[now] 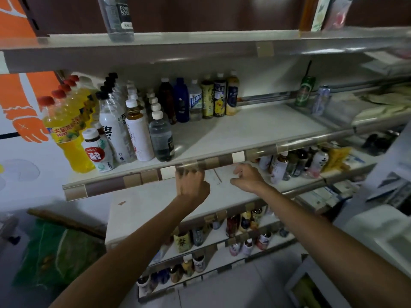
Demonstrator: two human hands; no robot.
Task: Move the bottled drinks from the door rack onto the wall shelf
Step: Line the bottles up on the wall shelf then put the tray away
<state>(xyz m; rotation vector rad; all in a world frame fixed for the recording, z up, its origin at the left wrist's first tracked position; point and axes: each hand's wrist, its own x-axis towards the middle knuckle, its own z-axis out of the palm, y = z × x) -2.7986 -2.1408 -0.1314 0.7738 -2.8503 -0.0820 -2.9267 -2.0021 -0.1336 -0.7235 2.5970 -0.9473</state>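
- Head view: the bottled drinks (115, 127) stand upright in packed rows on the wall shelf (255, 127), at 10 o'clock from the hands. A back row (209, 98) lines the wall at 12 o'clock.
- Door rack: cannot be identified in this view.
- Left hand (192, 185): at the shelf's front rail (142, 180), fingers bent up towards it. Whether they grip the rail cannot be told. It holds no bottle.
- Right hand (246, 176): near the left hand, at its 3 o'clock, fingers loosely curled, empty.
- Handling, as judged: full plastic bottles, moderately heavy, stiff-walled while sealed, with smooth labels that are likely slick. The tall yellow bottle (66, 138) looks heaviest.
- Hold advised: wrap round the body at mid-label or just under the shoulder. The caps are too small to carry by.
- Risk: the rows are tight, so a nudged bottle could topple its neighbours.
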